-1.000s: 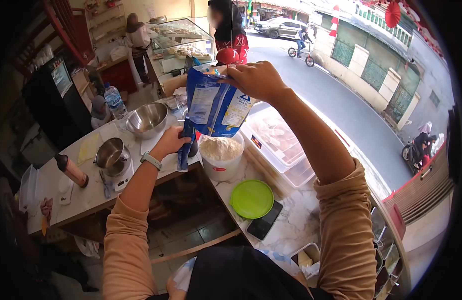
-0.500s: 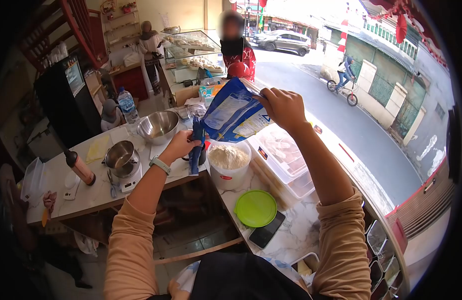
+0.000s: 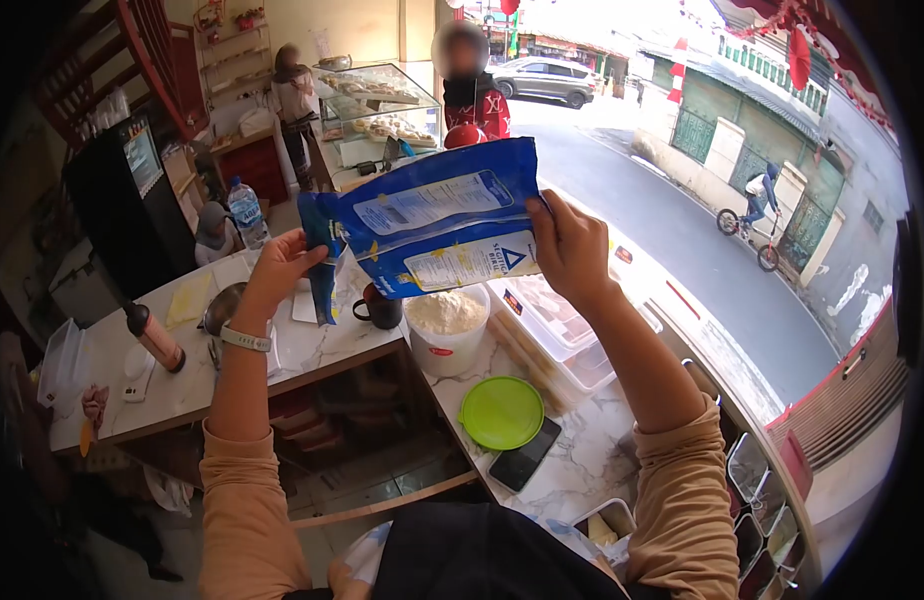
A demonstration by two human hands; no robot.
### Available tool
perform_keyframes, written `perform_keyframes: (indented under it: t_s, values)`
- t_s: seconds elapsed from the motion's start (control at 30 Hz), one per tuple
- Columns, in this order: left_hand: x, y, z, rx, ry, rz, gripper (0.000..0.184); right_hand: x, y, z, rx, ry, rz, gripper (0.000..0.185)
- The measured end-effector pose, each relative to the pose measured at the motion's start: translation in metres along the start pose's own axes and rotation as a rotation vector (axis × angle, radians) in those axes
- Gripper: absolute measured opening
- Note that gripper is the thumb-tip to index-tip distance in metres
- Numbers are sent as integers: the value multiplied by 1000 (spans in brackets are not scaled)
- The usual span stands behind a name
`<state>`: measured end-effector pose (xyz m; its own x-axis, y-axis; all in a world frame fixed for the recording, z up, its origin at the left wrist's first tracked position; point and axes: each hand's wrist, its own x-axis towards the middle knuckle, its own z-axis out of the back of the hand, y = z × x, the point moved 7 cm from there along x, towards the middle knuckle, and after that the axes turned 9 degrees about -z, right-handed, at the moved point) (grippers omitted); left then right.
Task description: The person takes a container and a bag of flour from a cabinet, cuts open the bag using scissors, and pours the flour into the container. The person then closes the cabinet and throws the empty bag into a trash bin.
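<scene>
A blue flour bag (image 3: 437, 205) is stretched out flat and nearly level in front of me, looking limp. Its right end is gripped by my right hand (image 3: 574, 245), closed with the thumb on the near side. My left hand (image 3: 279, 272) pinches the torn strip at the bag's left end. Just below the bag stands a white tub (image 3: 447, 355) heaped with pale flour (image 3: 448, 312); the bag covers part of the view behind it. A green lid (image 3: 502, 412) lies nearer me, partly over a black phone (image 3: 525, 456).
Clear plastic boxes (image 3: 594, 362) stand right of the tub, and a dark mug (image 3: 382, 309) left of it. On the left counter are a metal bowl (image 3: 222, 308), a dark-necked bottle (image 3: 155, 337) and a water bottle (image 3: 247, 208). People stand near the glass display case (image 3: 374, 100).
Both hands have raised the bag and spread it wider, turning it from tilted to nearly level. My left hand has moved left and up. Outside, the cyclist has moved right.
</scene>
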<state>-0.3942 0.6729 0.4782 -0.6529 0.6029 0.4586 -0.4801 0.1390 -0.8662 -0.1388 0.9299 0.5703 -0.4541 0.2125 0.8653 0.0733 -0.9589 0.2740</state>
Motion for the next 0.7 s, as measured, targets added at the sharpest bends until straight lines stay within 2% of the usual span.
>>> perform_keyframes:
  t_s: [0.13, 0.27, 0.4, 0.47, 0.53, 0.7]
  values:
    - [-13, -39, 44, -43, -144, -63, 22, 5, 20, -8, 124, 43, -26, 18]
    - [-28, -81, 77, -66, -174, -156, 22, 9, 37, -27, 219, 100, -37, 23]
    - [-50, -114, 100, -97, -216, -221, 21, 8, 49, -63, 204, 339, -163, 36]
    - [-63, -123, 110, -97, -260, -234, 22, 1, 53, -88, 229, 390, -130, 49]
    - [-76, -123, 124, -89, -295, -192, 22, -7, 61, -110, 212, 543, -167, 50]
    - [-98, -122, 143, -102, -355, -130, 19, -20, 75, -156, 391, 698, -177, 51]
